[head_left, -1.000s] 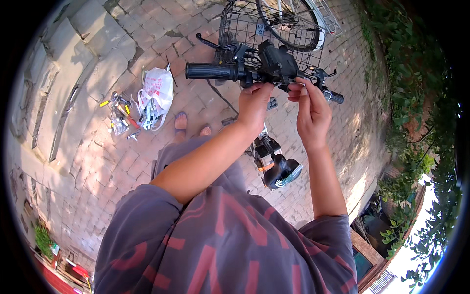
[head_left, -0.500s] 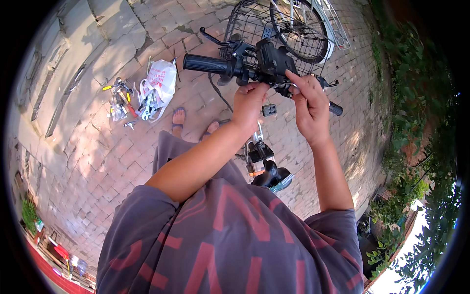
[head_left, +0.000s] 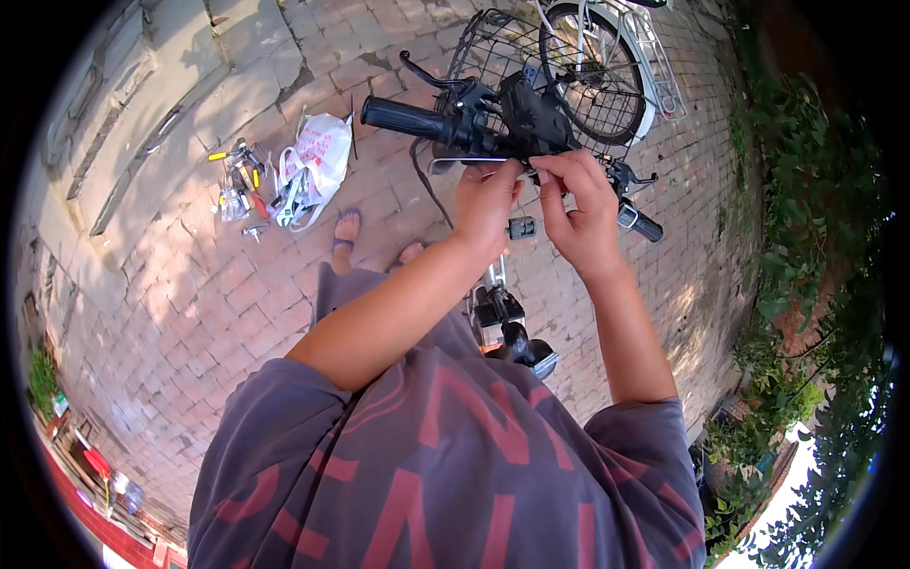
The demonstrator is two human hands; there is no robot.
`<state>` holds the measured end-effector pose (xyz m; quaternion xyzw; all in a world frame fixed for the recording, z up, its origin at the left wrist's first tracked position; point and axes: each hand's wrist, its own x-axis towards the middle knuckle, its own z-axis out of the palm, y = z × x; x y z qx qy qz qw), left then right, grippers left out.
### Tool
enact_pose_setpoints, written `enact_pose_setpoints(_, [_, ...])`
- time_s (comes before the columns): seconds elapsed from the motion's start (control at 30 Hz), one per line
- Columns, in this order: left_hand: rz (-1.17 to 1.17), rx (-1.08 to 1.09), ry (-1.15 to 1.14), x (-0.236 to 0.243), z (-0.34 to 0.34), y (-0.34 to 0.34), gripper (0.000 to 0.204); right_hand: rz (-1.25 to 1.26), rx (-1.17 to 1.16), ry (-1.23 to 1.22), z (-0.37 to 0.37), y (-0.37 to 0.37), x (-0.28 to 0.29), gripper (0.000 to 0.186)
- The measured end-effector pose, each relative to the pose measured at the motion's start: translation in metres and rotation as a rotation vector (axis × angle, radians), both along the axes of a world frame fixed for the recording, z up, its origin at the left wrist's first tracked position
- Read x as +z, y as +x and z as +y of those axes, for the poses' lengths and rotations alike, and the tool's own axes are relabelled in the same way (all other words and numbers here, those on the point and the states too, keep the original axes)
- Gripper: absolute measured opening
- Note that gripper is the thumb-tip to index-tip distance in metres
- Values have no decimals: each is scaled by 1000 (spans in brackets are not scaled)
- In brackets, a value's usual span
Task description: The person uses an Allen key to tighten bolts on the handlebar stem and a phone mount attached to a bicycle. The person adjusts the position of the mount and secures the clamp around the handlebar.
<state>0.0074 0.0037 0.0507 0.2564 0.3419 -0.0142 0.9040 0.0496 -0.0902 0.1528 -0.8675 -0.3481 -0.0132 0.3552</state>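
Observation:
Both hands are together at the middle of a bicycle's black handlebar (head_left: 488, 140), just below a black box-shaped mount (head_left: 531, 112). My left hand (head_left: 485, 204) is closed, and a thin silver bent rod, which looks like a hex key (head_left: 464, 160), sticks out from it to the left under the bar. My right hand (head_left: 583, 204) pinches thumb and fingers together close to the left fingertips; what lies between them is too small to make out. A ribbed black grip (head_left: 403, 118) and a brake lever (head_left: 427, 70) stand left of the hands. Another grip (head_left: 645, 224) is on the right.
A black wire basket (head_left: 488, 43) is beyond the handlebar, with a white bicycle's wheel (head_left: 592, 71) behind it. Loose tools (head_left: 245, 180) and a white plastic bag (head_left: 322, 156) lie on the brick paving to the left. The saddle (head_left: 517, 346) is near my body; bushes (head_left: 806, 209) line the right.
My right hand has come down and left, closer to the left hand. The silver rod now shows at the left of my left hand. The whole view has shifted slightly.

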Motion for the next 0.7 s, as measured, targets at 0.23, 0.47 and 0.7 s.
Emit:
enact_pose_setpoints(0.23, [108, 58, 54, 2, -5, -1, 17, 556, -399, 300, -41, -53, -44, 12])
enact_pose_setpoints(0.47, [150, 131, 133, -5, -18, 2, 33, 1133, -554, 101, -82, -93, -129, 15])
enact_pose_setpoints(0.7, [88, 62, 1, -2, -14, -2, 53, 1064, -249, -249, -98, -160, -178, 34])
